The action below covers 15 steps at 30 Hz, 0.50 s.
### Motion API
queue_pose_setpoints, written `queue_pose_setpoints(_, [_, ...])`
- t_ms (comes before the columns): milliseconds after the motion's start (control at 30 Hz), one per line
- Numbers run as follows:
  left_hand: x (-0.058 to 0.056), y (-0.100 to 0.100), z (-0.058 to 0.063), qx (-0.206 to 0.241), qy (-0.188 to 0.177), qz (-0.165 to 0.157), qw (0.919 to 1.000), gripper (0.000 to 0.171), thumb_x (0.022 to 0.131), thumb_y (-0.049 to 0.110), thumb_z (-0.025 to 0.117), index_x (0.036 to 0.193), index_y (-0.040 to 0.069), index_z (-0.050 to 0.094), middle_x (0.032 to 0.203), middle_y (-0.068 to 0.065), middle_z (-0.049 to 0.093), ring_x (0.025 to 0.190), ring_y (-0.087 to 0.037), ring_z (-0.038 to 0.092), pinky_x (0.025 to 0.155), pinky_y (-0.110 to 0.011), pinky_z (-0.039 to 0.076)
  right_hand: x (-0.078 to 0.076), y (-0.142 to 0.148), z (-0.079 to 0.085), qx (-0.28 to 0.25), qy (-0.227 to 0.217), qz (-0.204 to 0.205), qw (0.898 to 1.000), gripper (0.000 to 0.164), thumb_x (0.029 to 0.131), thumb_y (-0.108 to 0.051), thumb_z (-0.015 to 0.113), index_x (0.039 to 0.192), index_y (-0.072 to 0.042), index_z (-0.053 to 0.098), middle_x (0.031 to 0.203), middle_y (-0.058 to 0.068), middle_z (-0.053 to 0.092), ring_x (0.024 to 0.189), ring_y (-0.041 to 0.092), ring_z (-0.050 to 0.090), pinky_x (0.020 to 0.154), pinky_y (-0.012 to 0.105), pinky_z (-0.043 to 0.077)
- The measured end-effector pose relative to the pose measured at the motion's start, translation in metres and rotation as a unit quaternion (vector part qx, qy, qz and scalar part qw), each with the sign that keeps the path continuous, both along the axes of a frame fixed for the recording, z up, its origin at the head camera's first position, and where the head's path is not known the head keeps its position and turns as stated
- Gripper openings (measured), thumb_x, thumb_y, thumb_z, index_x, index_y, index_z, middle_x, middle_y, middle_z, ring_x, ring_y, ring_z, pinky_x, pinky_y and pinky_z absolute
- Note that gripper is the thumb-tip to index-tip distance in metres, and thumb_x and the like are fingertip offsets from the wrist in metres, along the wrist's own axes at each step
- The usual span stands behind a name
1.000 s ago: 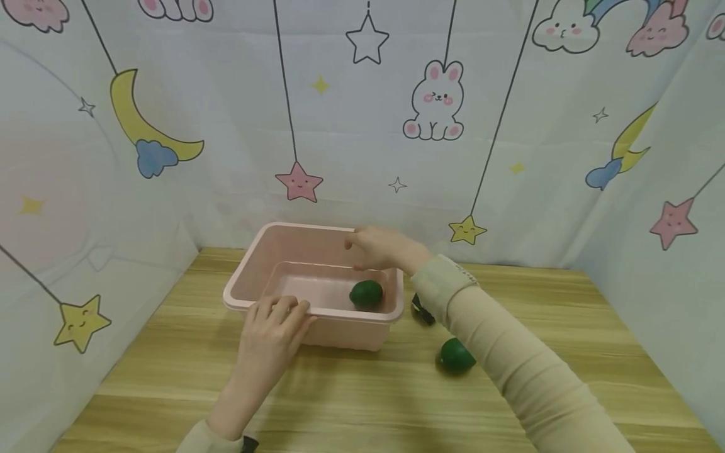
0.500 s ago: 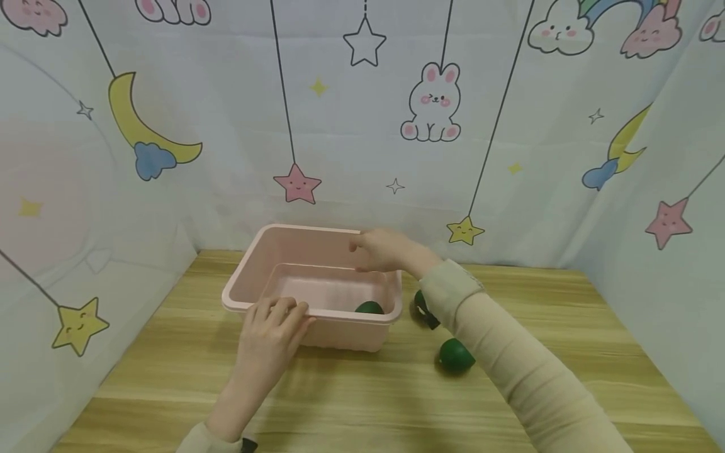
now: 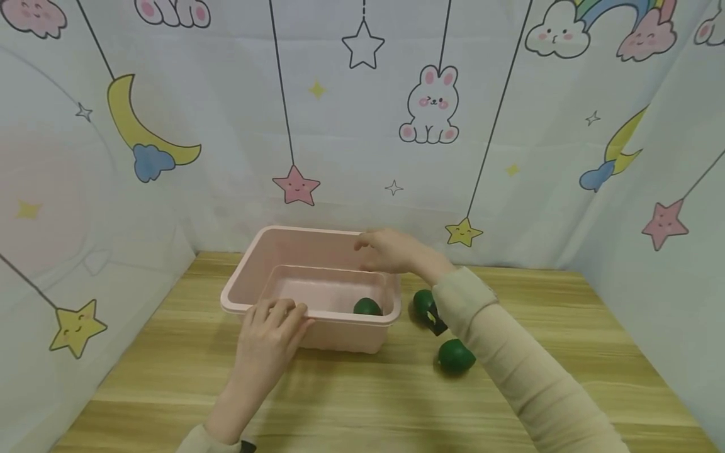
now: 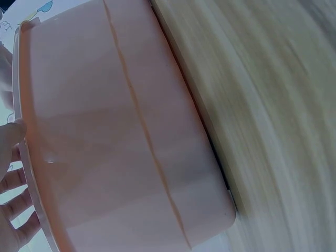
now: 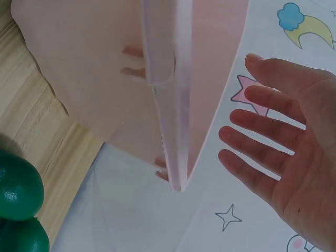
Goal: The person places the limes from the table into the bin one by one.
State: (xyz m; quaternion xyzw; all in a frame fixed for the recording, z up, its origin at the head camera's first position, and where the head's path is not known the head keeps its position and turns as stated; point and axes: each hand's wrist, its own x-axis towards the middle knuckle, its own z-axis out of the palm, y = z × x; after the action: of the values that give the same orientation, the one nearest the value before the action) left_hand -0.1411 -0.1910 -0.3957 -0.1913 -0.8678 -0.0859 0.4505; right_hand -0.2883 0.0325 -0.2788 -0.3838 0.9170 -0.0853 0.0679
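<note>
A pink plastic bin (image 3: 317,318) stands on the table. My left hand (image 3: 270,330) holds its near rim, fingers over the edge; in the left wrist view the thumb (image 4: 13,132) presses the outside. Inside, by the near right corner, lies a glossy dark green, lemon-shaped fruit (image 3: 367,306), its lower part hidden by the rim. Above the bin's right end hovers my right hand (image 3: 393,250), fingers apart and nothing held. Two similar green fruits lie right of the bin: one (image 3: 421,302) partly behind the right wrist's black strap, the other (image 3: 455,357) nearer me.
The wood-grain table (image 3: 362,402) is bounded by a white cloth backdrop (image 3: 351,126) behind and at both sides, printed with stars, moons and a rabbit. The backdrop comes close behind the bin. My right forearm (image 3: 527,371) stretches across the right side of the table.
My right hand has drawn slightly to the right above the bin. The fruit inside has shifted toward the near wall. More of the fruit beside the wrist shows. My left hand keeps its place.
</note>
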Motion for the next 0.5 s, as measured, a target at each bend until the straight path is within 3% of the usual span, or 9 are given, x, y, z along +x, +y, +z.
queue_pose_setpoints(500, [0.000,0.000,0.000,0.001,0.002,-0.002,1.0000,0.032,0.094,0.038,0.051,0.094,0.010,0.067,0.089,-0.006,0.062,0.087,-0.028,0.056,0.076,-0.042,0.047,0.011,0.010,-0.001,-0.033,0.013,0.003,0.999,0.039,0.092,-0.030,0.063,0.126,-0.012,0.059,0.129,0.006,0.062,0.118,0.023,0.059,0.099,0.041,0.049])
